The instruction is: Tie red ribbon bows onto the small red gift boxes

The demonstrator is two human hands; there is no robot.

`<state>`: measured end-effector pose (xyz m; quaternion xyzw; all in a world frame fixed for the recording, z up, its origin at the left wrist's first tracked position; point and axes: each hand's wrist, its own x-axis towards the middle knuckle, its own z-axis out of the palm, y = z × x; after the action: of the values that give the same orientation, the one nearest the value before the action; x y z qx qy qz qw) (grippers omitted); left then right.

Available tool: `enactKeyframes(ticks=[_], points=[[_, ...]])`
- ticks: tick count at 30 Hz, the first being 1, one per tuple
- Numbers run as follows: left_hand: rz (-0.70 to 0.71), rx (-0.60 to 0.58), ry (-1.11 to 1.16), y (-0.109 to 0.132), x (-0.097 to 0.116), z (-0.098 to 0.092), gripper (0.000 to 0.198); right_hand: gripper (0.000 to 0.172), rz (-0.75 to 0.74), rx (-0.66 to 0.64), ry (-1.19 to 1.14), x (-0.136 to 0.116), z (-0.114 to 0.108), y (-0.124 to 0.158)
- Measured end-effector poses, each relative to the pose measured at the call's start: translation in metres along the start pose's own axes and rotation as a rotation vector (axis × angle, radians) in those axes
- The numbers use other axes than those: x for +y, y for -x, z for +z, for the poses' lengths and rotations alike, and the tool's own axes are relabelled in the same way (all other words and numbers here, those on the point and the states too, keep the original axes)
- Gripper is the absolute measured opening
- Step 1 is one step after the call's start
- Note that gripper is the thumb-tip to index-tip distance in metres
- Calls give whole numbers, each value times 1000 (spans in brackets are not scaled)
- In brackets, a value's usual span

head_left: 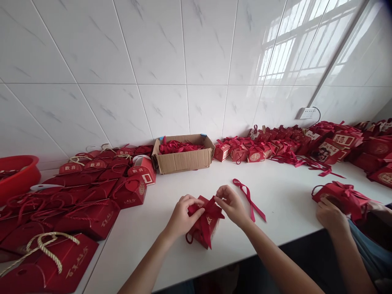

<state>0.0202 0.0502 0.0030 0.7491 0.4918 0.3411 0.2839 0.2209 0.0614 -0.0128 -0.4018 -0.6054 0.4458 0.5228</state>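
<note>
A small red gift box [198,237] with gold lettering stands on the white table in front of me, a red cord loop sticking out at its lower left. On its top lies a red ribbon [204,228] shaped into a bow, one tail hanging down the front. My left hand [183,214] is closed at the bow's left side, thumb and fingers on the ribbon. From the right, my right hand [233,206] pinches the bow's upper right loop between thumb and fingertips. To the right of that hand, a loose looped ribbon [249,200] rests on the table.
Rows of red boxes [101,216] cover the left side, beside a red basin [21,175]. A cardboard box [183,161] of ribbons stands against the tiled wall. More bow-tied boxes [257,153] line the back right. At right, a co-worker's hand [332,216] holds another box [337,196].
</note>
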Motion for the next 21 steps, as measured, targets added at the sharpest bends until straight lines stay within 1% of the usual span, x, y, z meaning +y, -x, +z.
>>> enactKeyframes(ticks=[3, 5, 7, 9, 12, 14, 18, 21], points=[[-46, 66, 39, 6, -5, -5, 23, 25, 54, -56, -40, -2, -5, 0], [-95, 77, 38, 9, -8, -7, 23, 30, 94, -94, -40, -2, -7, 0], [-98, 84, 32, 10, -9, -6, 26, 31, 113, -123, -21, -2, -7, -1], [-76, 104, 27, 9, -8, -2, 28, 27, 104, -133, 0, 0, -6, -1], [-53, 169, 60, 7, -6, 4, 30, 22, 86, -101, -15, 2, -2, -2], [-38, 212, 139, 7, -4, 8, 28, 22, 86, -61, -50, 3, 1, -1], [-86, 184, 320, 12, -4, 16, 24, 22, 66, 34, -109, 5, 6, 6], [-122, 181, 353, 14, -5, 19, 26, 21, 50, 90, -113, 7, 8, 12]])
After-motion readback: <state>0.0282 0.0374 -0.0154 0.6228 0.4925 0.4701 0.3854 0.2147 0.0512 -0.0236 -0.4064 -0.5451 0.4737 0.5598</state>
